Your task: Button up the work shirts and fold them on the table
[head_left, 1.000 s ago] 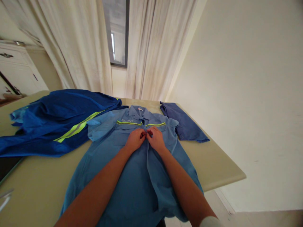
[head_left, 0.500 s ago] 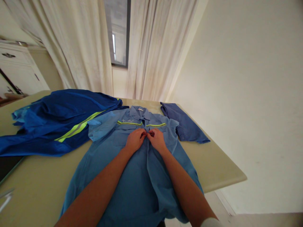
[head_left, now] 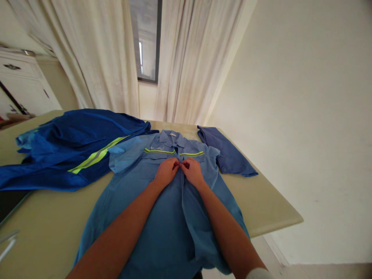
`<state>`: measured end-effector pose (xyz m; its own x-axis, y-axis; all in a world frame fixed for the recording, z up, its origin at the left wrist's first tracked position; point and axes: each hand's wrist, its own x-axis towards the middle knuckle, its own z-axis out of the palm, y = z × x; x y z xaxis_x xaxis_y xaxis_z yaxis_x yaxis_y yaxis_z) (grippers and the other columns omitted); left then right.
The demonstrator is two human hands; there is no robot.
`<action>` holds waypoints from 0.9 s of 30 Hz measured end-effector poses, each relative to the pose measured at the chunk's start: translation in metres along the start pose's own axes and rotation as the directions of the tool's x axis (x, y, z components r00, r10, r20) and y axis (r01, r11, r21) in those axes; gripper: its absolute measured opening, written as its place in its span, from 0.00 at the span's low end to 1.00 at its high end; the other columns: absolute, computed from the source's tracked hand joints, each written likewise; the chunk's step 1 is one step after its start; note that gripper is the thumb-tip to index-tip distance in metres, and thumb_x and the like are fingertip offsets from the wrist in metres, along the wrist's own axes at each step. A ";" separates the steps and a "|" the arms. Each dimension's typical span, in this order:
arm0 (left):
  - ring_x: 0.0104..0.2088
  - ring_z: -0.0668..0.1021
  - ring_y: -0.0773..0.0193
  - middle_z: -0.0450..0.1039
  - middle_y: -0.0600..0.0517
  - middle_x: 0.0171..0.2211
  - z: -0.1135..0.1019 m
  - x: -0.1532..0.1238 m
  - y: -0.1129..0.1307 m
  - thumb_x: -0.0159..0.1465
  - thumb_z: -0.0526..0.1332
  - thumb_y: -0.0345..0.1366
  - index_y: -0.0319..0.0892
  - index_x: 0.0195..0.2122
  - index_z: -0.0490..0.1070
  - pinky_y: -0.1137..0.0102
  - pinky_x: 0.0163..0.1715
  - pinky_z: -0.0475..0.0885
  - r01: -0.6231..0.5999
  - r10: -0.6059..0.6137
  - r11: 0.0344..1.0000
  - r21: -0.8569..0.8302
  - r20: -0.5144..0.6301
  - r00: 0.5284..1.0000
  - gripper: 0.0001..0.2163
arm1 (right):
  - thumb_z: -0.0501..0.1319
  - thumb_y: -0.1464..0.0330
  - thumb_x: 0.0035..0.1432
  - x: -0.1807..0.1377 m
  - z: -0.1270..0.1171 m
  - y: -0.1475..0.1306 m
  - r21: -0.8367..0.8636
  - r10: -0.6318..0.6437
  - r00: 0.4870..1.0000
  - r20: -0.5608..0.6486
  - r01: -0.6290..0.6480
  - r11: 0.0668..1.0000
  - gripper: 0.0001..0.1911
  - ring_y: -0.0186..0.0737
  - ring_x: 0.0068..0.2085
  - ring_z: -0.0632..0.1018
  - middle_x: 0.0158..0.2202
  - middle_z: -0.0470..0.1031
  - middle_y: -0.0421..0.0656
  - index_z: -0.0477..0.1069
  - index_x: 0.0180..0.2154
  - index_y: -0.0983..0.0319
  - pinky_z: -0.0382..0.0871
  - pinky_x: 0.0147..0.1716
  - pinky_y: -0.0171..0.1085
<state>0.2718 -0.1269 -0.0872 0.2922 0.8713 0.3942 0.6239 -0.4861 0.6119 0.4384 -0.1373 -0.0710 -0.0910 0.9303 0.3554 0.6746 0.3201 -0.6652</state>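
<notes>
A light-blue short-sleeved work shirt (head_left: 158, 201) lies front up, its collar away from me and its lower hem toward me. Yellow-green reflective strips cross its chest above the pockets. My left hand (head_left: 167, 170) and my right hand (head_left: 192, 170) meet at the front placket, just below the chest strips. Both are closed, thumbs and fingertips pinching the placket's edges, the fingertips nearly touching. Whatever small part sits between them, such as a button, is hidden. Below my hands the shirt front hangs apart in a long fold.
A dark-blue garment (head_left: 84, 135) with a wide reflective band is heaped on the left of the table (head_left: 273, 205). Folded blue-grey cloth (head_left: 223, 151) lies at the right. A dark flat object (head_left: 11, 203) and a white curved piece (head_left: 8, 246) are at the left edge.
The view has shifted very slightly. Both hands stay pinched at the same spot on the placket, and the garments lie as before.
</notes>
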 end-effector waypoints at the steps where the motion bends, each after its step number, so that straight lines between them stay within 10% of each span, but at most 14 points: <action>1: 0.36 0.78 0.59 0.78 0.50 0.35 0.000 0.000 0.000 0.65 0.61 0.30 0.44 0.37 0.73 0.65 0.39 0.71 0.004 -0.004 1.000 -0.006 -0.001 1.000 0.03 | 0.65 0.71 0.58 0.000 0.000 0.000 0.012 -0.004 1.000 -0.002 0.004 1.000 0.03 0.41 0.35 0.78 0.36 0.78 0.44 0.79 0.32 0.60 0.72 0.38 0.38; 8: 0.34 0.78 0.60 0.76 0.52 0.33 -0.001 0.001 0.000 0.62 0.61 0.28 0.44 0.36 0.70 0.67 0.37 0.71 0.012 -0.013 0.998 -0.059 -0.027 1.000 0.04 | 0.57 0.65 0.65 0.002 -0.002 0.001 0.017 -0.004 1.000 -0.013 0.004 1.000 0.17 0.40 0.33 0.76 0.29 0.76 0.42 0.75 0.26 0.61 0.68 0.37 0.37; 27: 0.30 0.79 0.64 0.78 0.54 0.31 0.001 0.004 -0.007 0.61 0.60 0.32 0.44 0.40 0.69 0.70 0.33 0.70 0.150 -0.151 0.929 -0.339 0.023 0.988 0.06 | 0.66 0.71 0.55 0.003 0.003 0.012 0.047 0.015 0.999 0.047 -0.018 0.999 0.01 0.39 0.34 0.78 0.36 0.78 0.43 0.77 0.33 0.61 0.72 0.39 0.38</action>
<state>0.2698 -0.1197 -0.0903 0.2114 0.9360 0.2815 0.3777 -0.3439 0.8597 0.4439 -0.1302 -0.0801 -0.1153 0.9425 0.3136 0.6410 0.3118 -0.7014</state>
